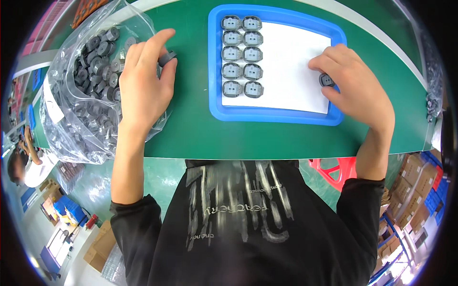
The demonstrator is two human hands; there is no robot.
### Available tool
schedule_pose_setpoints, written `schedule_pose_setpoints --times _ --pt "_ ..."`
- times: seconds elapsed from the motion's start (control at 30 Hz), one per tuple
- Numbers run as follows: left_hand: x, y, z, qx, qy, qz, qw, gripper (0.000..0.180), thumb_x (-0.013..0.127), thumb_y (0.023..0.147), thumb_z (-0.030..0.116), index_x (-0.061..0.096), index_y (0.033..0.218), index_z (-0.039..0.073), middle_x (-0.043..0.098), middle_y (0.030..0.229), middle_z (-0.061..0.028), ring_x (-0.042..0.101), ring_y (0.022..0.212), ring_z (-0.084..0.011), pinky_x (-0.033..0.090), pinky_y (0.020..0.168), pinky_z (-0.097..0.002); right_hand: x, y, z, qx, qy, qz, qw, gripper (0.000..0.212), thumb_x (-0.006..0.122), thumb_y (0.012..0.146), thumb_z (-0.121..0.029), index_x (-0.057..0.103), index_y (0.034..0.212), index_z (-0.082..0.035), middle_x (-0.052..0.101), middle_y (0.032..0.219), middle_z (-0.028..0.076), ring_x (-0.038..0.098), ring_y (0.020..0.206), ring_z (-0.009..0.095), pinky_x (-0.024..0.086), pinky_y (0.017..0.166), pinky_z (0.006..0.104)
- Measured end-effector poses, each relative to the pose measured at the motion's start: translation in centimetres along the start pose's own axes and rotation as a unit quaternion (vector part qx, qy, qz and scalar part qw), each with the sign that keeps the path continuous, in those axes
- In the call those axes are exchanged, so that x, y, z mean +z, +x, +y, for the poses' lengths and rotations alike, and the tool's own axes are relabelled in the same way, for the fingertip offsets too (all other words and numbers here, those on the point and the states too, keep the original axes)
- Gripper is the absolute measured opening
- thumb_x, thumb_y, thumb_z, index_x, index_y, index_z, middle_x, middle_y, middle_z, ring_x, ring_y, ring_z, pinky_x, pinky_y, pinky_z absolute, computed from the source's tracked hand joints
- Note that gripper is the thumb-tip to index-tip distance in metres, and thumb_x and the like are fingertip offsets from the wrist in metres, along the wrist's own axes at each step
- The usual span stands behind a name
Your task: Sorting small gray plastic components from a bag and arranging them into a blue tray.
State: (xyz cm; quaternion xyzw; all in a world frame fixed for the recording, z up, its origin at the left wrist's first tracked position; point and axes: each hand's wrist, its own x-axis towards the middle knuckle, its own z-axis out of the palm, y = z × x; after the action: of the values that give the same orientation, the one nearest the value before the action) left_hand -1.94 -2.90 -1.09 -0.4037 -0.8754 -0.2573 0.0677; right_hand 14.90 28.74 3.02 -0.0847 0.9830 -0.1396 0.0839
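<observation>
My left hand (146,78) is at the right edge of a clear plastic bag (57,128) full of small dark grey round plastic parts. Between its thumb and fingers is one grey plastic part (167,58). Over the right side of a blue tray (281,117), my right hand (355,81) pinches another dark grey plastic part (326,80) with its face showing. White paper (291,62) lines the tray. Along the tray's left side, several grey oval parts (232,54) lie in two neat columns, faces up.
The tray and bag rest on a green table (191,138) with a pale front edge. A red plastic stool (336,171) stands below on the right. Cardboard boxes (412,178) are stacked at far right. Another person (40,167) is at far left.
</observation>
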Motion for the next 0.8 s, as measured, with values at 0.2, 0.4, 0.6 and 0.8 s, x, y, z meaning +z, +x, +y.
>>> schedule_pose_setpoints --times 0.2,0.4,0.6,0.8 --pt "0.4 0.6 0.4 0.077 -0.013 -0.021 0.997 0.04 0.07 0.08 -0.007 0.066 0.117 0.01 0.064 0.098 -0.0093 0.067 0.083 -0.0279 0.055 0.073 -0.0379 2.1 1.2 -0.2 -0.022 0.054 0.142 0.988 0.03 0.072 0.079 -0.002 0.065 0.109 -0.005 0.065 0.109 0.011 0.061 0.106 0.033 0.051 0.093 0.0412" --pt "0.6 2.1 0.1 0.076 -0.041 -0.043 0.995 0.029 0.067 0.081 -0.007 0.065 0.107 0.007 0.065 0.104 -0.0115 0.067 0.09 -0.0308 0.055 0.076 -0.0383 3.4 1.1 -0.4 -0.033 0.074 0.195 0.977 0.032 0.076 0.078 0.0 0.065 0.108 -0.005 0.065 0.119 0.007 0.062 0.108 0.029 0.052 0.089 0.0376" --pt "0.2 0.5 -0.5 0.159 0.016 -0.069 0.985 0.019 0.072 0.08 -0.003 0.068 0.097 0.004 0.066 0.112 -0.0115 0.063 0.107 -0.0334 0.053 0.091 -0.044 3.2 1.0 -0.1 -0.034 0.075 0.163 0.983 0.02 0.073 0.08 -0.001 0.067 0.099 -0.003 0.063 0.111 0.006 0.058 0.113 0.028 0.049 0.097 0.0391" --pt "-1.6 -0.7 0.7 0.116 0.02 -0.037 0.992 0.018 0.078 0.077 0.001 0.071 0.094 0.003 0.069 0.107 -0.0108 0.064 0.107 -0.0329 0.051 0.093 -0.0426 2.8 0.5 0.4 -0.035 0.07 0.173 0.982 0.022 0.073 0.079 -0.001 0.071 0.101 -0.003 0.064 0.113 0.005 0.058 0.111 0.027 0.05 0.095 0.0387"
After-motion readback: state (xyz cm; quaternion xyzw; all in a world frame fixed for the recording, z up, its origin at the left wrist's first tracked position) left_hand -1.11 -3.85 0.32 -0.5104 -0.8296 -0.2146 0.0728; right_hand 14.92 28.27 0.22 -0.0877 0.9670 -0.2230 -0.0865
